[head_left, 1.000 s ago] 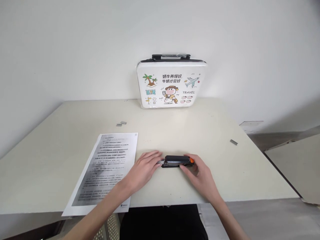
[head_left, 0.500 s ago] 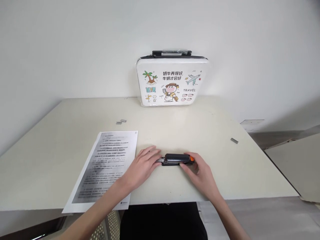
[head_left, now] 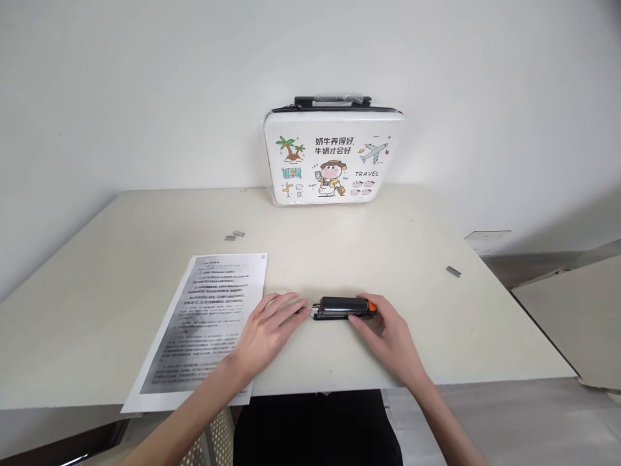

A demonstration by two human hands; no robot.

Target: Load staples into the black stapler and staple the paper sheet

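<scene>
A black stapler (head_left: 343,307) with an orange end lies lengthwise on the table in front of me. My right hand (head_left: 388,327) grips its orange right end, thumb along the near side and fingers round the back. My left hand (head_left: 272,327) is closed at the stapler's left end, its fingertips pinching a thin metal slide that sticks out there. Most of that slide is hidden by the fingers. Beneath my left wrist and forearm lies a printed sheet of paper (head_left: 204,304), partly covered and overhanging the near table edge.
Two small staple strips (head_left: 233,235) lie beyond the paper. Another staple strip (head_left: 453,271) is near the right edge of the table (head_left: 121,239). A white case (head_left: 334,155) with cartoon prints and a black handle leans against the wall at the back.
My left hand has drawn a little to the left, away from the stapler's body. My right hand and the stapler have stayed nearly in place.
</scene>
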